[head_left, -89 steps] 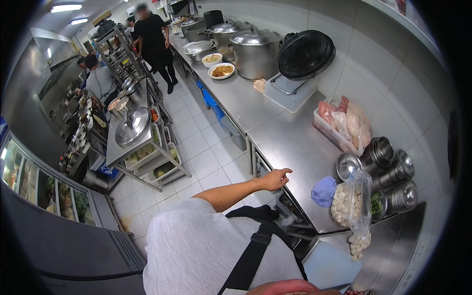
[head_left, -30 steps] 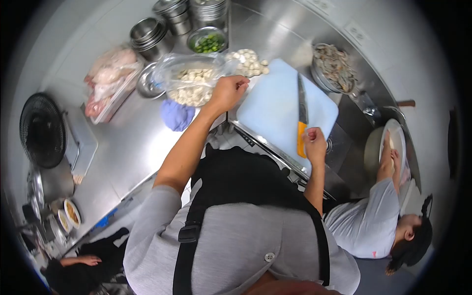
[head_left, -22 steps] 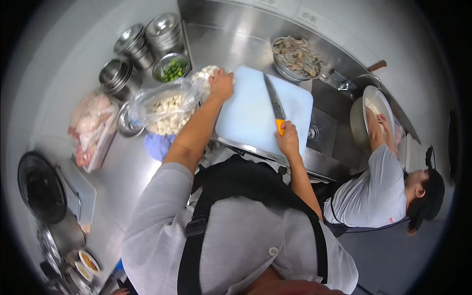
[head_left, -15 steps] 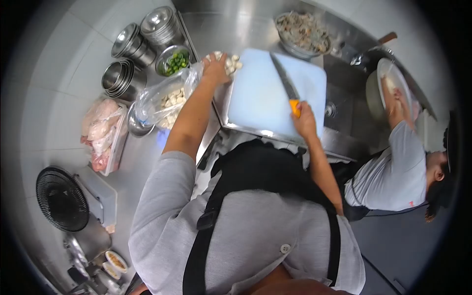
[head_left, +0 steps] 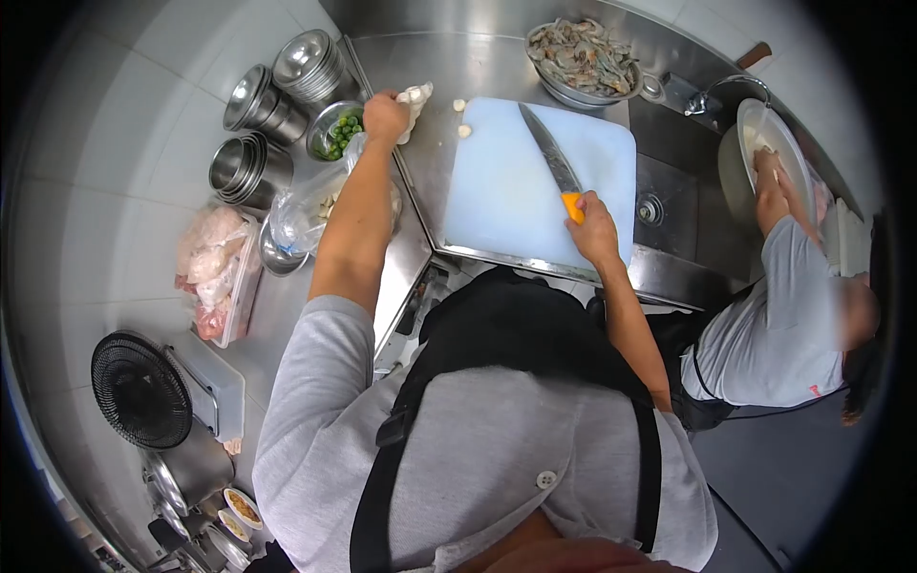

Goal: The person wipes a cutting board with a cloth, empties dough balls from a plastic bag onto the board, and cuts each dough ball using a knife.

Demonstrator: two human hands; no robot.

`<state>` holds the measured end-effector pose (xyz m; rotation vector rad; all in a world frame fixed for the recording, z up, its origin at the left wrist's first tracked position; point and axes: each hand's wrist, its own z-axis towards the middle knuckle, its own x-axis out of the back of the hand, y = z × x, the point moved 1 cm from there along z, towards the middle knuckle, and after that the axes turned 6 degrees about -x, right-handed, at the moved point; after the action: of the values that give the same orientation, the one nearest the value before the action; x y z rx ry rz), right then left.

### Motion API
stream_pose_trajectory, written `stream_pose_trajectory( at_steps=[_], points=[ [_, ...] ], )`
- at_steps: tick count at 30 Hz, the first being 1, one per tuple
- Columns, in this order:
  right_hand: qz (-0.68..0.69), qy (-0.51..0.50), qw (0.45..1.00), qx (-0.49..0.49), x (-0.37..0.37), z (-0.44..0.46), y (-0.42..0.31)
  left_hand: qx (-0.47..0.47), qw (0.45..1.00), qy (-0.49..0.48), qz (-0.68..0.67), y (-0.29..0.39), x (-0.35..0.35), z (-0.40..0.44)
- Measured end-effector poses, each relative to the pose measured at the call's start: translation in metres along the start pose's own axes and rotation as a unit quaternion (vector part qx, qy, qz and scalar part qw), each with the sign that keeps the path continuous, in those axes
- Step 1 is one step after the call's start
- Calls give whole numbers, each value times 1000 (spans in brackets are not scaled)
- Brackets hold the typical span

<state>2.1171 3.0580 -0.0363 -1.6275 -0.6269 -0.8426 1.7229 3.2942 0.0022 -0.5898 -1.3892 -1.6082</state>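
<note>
My left hand (head_left: pixel 386 117) is curled, palm side hidden, against a clump of small white mushrooms (head_left: pixel 415 107) at the far left of the steel counter. Exactly how many it grips cannot be seen. Two loose pale pieces lie by the left edge of the blue-white cutting board (head_left: pixel 497 191). My right hand (head_left: pixel 596 231) is wrapped round the orange handle of a kitchen knife (head_left: pixel 551 151). Its blade lies over the board, tip pointing away from me. Under my left forearm, a clear plastic bag (head_left: pixel 298 212) of pale pieces is partly covered.
A bowl of green limes (head_left: pixel 339 132) stands beside my left hand, near stacked steel bowls (head_left: pixel 308 62). Raw shrimp fill a bowl (head_left: pixel 585 62) behind the board. At right are a sink (head_left: pixel 673 196) and a co-worker (head_left: pixel 764 325) with hands in a large white basin (head_left: pixel 798 153).
My left hand has moved left from beside the board with the clump of mushrooms, leaving two loose pieces behind. My right hand and the knife have barely moved.
</note>
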Motion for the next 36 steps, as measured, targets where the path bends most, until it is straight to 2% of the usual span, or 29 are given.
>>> stream_pose_trajectory(
  at_steps=[4, 6, 7, 9, 13, 16, 19, 20, 22, 23, 25, 26, 28, 29, 30, 31, 34, 36],
  points=[
    [9, -19, 1000, -9, 2, 3, 3, -21, 995, -50, -83, 8, 30, -2],
    [15, -43, 998, -34, 4, 5, 1, -34, 973, -95, -210, 29, 33, -13],
    [20, -34, 998, -41, 8, 7, -1, -33, 954, -125, -271, 36, 30, -27],
    [29, -27, 998, -57, 13, 6, 0, 35, 901, -177, -395, 57, 19, -61],
    [21, 16, 999, -26, 9, 11, 17, 156, 758, -204, -600, 70, -40, -99],
    [10, -40, 999, 12, 15, 17, 16, 279, 769, -131, -560, 80, -45, -140],
    [23, -63, 996, -58, 28, 15, -1, 172, 829, -150, -510, 66, -55, -168],
    [12, -13, 999, -40, 26, 11, -3, 157, 850, -161, -477, 60, -60, -170],
    [58, 24, 998, -1, 29, -2, -15, 126, 885, -178, -412, 49, -70, -167],
    [81, 39, 996, 19, 33, -10, -23, 163, 891, -166, -389, 45, -68, -169],
    [135, -99, 986, -21, 46, -26, -46, 234, 899, -143, -341, 46, -49, -168],
    [163, -167, 971, -45, 45, -33, -52, 251, 882, -177, -357, 40, -47, -169],
    [144, -216, 966, -8, 30, -32, -57, 283, 843, -250, -384, 25, -51, -166],
    [134, -240, 961, 8, 22, -31, -57, 253, 863, -222, -376, 18, -56, -169],
    [87, -199, 974, 63, 15, -27, -57, 220, 883, -191, -368, 14, -60, -169],
    [63, -196, 976, 65, 11, -25, -56, 186, 900, -160, -360, 10, -62, -171],
    [0, -179, 980, 84, 10, -22, -63, 193, 923, -95, -320, 34, -40, -184],
    [-20, -165, 981, 100, 8, -24, -68, 252, 877, -156, -378, 46, -31, -186]
  ],
)
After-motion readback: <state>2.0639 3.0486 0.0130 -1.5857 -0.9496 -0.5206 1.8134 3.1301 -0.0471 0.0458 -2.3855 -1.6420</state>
